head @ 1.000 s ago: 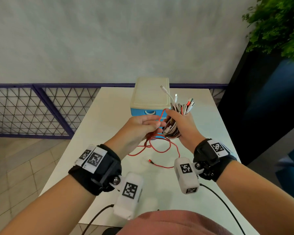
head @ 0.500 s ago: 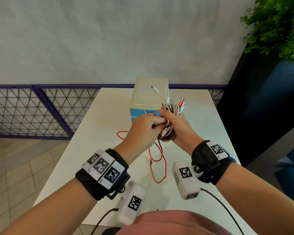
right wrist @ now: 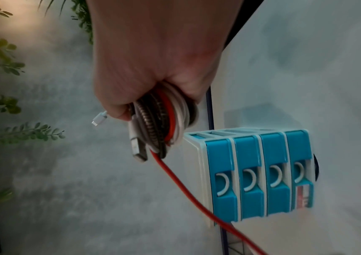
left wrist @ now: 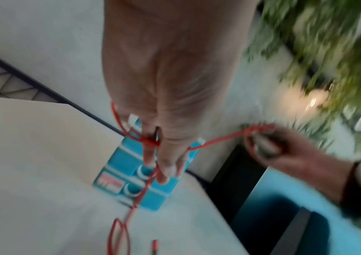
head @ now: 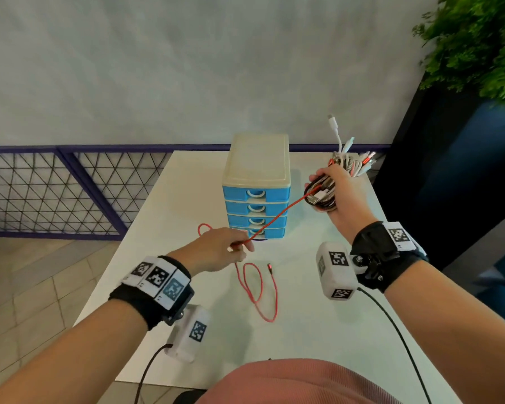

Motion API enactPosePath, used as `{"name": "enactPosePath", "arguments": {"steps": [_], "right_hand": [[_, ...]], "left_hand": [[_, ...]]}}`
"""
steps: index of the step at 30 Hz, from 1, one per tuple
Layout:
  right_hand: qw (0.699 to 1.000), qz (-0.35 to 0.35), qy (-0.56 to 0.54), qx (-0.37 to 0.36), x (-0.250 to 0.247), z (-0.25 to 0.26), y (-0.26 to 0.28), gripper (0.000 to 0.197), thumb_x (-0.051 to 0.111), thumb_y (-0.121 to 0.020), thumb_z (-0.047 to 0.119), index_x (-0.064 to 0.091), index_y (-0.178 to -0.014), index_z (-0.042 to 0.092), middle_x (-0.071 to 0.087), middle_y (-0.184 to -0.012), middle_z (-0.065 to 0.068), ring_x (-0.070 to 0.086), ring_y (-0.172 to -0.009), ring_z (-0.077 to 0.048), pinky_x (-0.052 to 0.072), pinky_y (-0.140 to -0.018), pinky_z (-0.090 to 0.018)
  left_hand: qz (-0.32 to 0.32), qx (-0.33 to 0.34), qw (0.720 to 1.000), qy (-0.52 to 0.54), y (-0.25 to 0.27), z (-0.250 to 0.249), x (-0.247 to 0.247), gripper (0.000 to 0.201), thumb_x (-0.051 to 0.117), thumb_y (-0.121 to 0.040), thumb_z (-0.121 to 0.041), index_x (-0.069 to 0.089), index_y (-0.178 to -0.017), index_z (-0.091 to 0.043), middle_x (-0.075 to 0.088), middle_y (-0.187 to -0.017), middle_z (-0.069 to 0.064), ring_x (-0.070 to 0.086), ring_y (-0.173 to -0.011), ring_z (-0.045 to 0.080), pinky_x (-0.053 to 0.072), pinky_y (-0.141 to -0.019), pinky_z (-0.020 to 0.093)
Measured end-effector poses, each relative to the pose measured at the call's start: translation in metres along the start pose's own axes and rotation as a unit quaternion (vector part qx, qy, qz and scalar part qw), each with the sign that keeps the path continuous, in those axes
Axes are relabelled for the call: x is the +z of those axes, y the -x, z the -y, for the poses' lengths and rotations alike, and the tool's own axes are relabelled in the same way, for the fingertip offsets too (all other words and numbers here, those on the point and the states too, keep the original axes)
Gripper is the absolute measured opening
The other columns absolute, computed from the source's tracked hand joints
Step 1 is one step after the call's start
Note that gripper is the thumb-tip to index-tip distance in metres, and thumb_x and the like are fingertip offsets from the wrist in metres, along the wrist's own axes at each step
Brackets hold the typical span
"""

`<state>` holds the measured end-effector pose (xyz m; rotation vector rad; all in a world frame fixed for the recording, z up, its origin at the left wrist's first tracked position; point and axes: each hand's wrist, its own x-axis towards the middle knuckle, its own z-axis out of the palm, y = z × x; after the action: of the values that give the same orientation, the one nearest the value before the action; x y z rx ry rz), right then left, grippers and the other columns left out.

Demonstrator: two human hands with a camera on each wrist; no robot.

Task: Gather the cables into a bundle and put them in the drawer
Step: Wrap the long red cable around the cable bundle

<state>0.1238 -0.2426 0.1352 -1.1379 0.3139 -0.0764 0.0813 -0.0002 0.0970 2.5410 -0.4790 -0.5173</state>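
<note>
My right hand (head: pixel 331 189) grips a coiled cable bundle (head: pixel 322 195) of white, braided and red cables, raised to the right of the drawer unit (head: pixel 255 185); plug ends (head: pixel 349 153) stick up behind the hand. In the right wrist view the bundle (right wrist: pixel 164 119) sits in my curled fingers. A red cable (head: pixel 274 220) runs taut from the bundle down to my left hand (head: pixel 231 250), which pinches it low in front of the bottom drawer. The rest of the red cable (head: pixel 260 290) loops on the white table (head: pixel 158 243). All drawers (right wrist: pixel 260 176) look closed.
The small blue drawer unit with a cream top stands at the table's middle back. A purple mesh railing (head: pixel 56 188) runs behind and left. A dark planter with green foliage (head: pixel 478 45) stands to the right of the table. The red cable's free plug (head: pixel 270 267) lies on the table.
The hands were together at the bundle; now they have pulled apart. My right hand rose to the right with the bundle, my left hand slid down along the red cable, drawing it taut.
</note>
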Motion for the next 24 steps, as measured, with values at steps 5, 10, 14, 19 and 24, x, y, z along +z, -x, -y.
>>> {"name": "enactPosePath", "arguments": {"steps": [5,10,14,19,24], "right_hand": [[0.995,0.006,-0.103,0.012,0.011,0.000,0.008,0.017,0.052,-0.091,0.010,0.057,-0.074,0.011,0.066,-0.058,0.001,0.068,-0.056,-0.013,0.056,-0.073,-0.038],[0.992,-0.018,-0.117,-0.040,0.001,0.021,0.001,0.016,0.053,-0.088,0.008,0.057,-0.072,0.010,0.065,-0.065,-0.005,0.068,-0.061,-0.019,0.056,-0.061,-0.033],[0.995,-0.024,-0.083,-0.051,0.000,0.025,-0.002,0.009,0.055,-0.085,0.007,0.056,-0.077,0.011,0.065,-0.067,-0.006,0.068,-0.063,-0.022,0.058,-0.066,-0.038],[0.997,0.042,0.044,-0.048,0.014,0.002,0.013,0.010,0.058,-0.083,0.007,0.060,-0.074,0.010,0.068,-0.066,-0.007,0.068,-0.064,-0.026,0.055,-0.070,-0.044],[0.986,0.103,0.102,-0.079,0.033,-0.009,0.027,0.013,0.059,-0.079,0.002,0.062,-0.068,0.008,0.067,-0.067,-0.013,0.065,-0.067,-0.033,0.055,-0.073,-0.051]], "left_hand": [[-0.004,-0.014,0.995,-0.099,-0.024,0.021,0.012,0.045,0.042,-0.083,0.007,0.055,-0.112,-0.025,0.055,-0.128,-0.010,0.044,-0.128,0.013,-0.001,-0.115,0.046],[-0.053,-0.020,0.998,0.033,-0.019,0.051,0.004,0.056,0.032,-0.088,0.009,0.049,-0.130,-0.023,0.050,-0.137,-0.003,0.051,-0.116,0.024,0.038,-0.089,0.019],[0.004,-0.059,0.997,0.044,-0.015,0.072,0.003,0.052,0.048,-0.094,-0.006,0.033,-0.142,-0.019,0.040,-0.145,0.000,0.038,-0.135,0.017,0.028,-0.099,0.015],[-0.095,0.018,0.989,0.111,-0.017,0.024,-0.005,0.055,0.050,-0.097,-0.022,0.027,-0.146,-0.022,0.027,-0.152,-0.004,0.028,-0.134,0.005,0.022,-0.106,0.017],[-0.074,0.114,0.966,0.221,-0.020,-0.042,-0.009,0.040,0.030,-0.102,-0.035,0.065,-0.106,-0.016,0.065,-0.113,-0.002,0.058,-0.110,0.011,0.044,-0.094,0.024]]}}
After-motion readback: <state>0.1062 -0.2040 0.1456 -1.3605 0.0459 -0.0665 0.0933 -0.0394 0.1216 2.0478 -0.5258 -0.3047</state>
